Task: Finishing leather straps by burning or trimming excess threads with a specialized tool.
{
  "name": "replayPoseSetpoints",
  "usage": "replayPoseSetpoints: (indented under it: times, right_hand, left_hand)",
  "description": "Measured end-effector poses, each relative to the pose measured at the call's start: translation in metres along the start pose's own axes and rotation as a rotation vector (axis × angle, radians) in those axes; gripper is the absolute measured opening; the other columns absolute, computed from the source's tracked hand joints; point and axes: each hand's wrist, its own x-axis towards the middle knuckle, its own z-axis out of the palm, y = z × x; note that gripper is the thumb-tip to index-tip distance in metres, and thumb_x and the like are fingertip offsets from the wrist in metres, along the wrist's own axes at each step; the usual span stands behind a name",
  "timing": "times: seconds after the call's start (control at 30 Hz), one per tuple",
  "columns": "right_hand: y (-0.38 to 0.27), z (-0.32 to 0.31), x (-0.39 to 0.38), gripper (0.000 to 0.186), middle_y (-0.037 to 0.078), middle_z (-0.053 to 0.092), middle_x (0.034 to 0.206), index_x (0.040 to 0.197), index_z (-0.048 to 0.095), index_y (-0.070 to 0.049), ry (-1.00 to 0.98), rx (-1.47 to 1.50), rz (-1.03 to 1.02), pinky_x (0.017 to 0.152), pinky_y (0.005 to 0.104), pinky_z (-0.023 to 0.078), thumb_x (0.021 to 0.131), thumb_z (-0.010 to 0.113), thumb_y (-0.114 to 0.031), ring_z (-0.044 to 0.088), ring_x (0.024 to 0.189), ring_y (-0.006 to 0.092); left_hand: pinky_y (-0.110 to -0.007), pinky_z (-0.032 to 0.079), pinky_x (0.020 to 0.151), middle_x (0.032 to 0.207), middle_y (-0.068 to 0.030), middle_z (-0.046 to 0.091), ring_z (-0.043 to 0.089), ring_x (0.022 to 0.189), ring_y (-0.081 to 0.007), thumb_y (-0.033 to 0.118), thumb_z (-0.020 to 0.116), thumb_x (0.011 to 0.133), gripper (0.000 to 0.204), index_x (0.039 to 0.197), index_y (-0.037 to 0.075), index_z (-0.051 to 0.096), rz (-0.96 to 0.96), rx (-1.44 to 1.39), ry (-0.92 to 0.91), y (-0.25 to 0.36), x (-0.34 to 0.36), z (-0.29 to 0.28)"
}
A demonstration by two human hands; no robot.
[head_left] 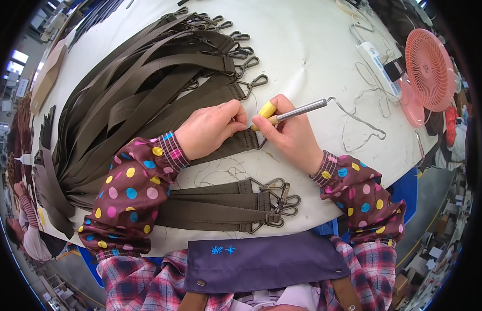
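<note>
My right hand [285, 135] grips a pen-shaped tool [308, 108] with a metal shank and a grey cord, its index finger wearing a yellow cover. The tool's tip meets the stitched end of an olive webbing strap [236, 142] with a metal fitting. My left hand [207, 129] is pinched at that same spot, close to the tip; what its fingertips hold is hidden. Many similar straps [132, 88] with snap hooks are piled at the upper left, and several more [215, 207] lie below my hands, beside loose threads.
The pale table [319, 57] has a pink fan [426, 72] and a white power strip [376, 65] at right, cardboard [46, 78] at left. Blue bins [401, 192] sit beyond the near edge. Another person [26, 228] is at the far left.
</note>
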Motion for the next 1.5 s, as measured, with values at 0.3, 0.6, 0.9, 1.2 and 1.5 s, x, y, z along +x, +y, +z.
replayPoseSetpoints:
  times: [0.3, 0.6, 0.9, 1.2, 1.5]
  right_hand:
    - [-0.001, 0.000, 0.001, 0.027, 0.005, 0.055, 0.062, 0.085, 0.045, -0.003, 0.002, -0.033, -0.015, 0.047, 0.0263, 0.038, 0.088, 0.064, -0.023, 0.048, 0.050, 0.0110]
    - [0.000, 0.000, 0.001, 0.028, 0.006, 0.055, 0.062, 0.085, 0.045, -0.003, -0.003, -0.054, -0.013, 0.047, 0.0270, 0.038, 0.088, 0.064, -0.024, 0.049, 0.050, 0.0128]
    - [-0.002, -0.001, 0.001, 0.026, 0.004, 0.055, 0.063, 0.085, 0.045, -0.003, 0.018, 0.079, 0.012, 0.047, 0.0246, 0.037, 0.088, 0.064, -0.021, 0.046, 0.051, 0.0078]
    - [-0.006, 0.003, -0.001, 0.025, 0.003, 0.056, 0.062, 0.084, 0.045, -0.003, -0.011, 0.075, -0.008, 0.047, 0.0241, 0.038, 0.089, 0.062, -0.021, 0.048, 0.051, 0.0078]
    - [-0.001, 0.004, -0.001, 0.026, 0.004, 0.057, 0.062, 0.084, 0.045, -0.003, -0.015, 0.069, -0.010, 0.047, 0.0252, 0.038, 0.089, 0.062, -0.022, 0.049, 0.051, 0.0091]
  left_hand:
    - [-0.030, 0.046, 0.059, 0.073, -0.0090, 0.058, 0.059, 0.064, -0.0209, 0.011, 0.058, 0.088, 0.011, 0.092, 0.004, 0.050, -0.008, 0.004, 0.002, 0.001, 0.001, -0.001]
    - [-0.030, 0.046, 0.058, 0.072, -0.0089, 0.057, 0.059, 0.063, -0.0207, 0.011, 0.058, 0.089, 0.012, 0.093, 0.004, 0.050, 0.018, -0.004, -0.002, -0.002, 0.002, -0.001]
    - [-0.029, 0.048, 0.063, 0.077, -0.0068, 0.059, 0.058, 0.065, -0.0176, 0.006, 0.062, 0.084, 0.017, 0.096, 0.003, 0.050, -0.096, -0.089, -0.045, 0.007, -0.008, -0.008]
    - [-0.038, 0.051, 0.061, 0.090, -0.0087, 0.054, 0.061, 0.072, -0.0278, 0.010, 0.062, 0.081, 0.014, 0.091, 0.006, 0.053, -0.118, 0.174, 0.059, 0.025, -0.022, 0.002]
    - [-0.031, 0.049, 0.057, 0.083, -0.0082, 0.053, 0.059, 0.064, -0.0206, 0.004, 0.064, 0.078, 0.012, 0.085, 0.004, 0.054, -0.017, 0.211, 0.169, 0.012, -0.022, 0.016]
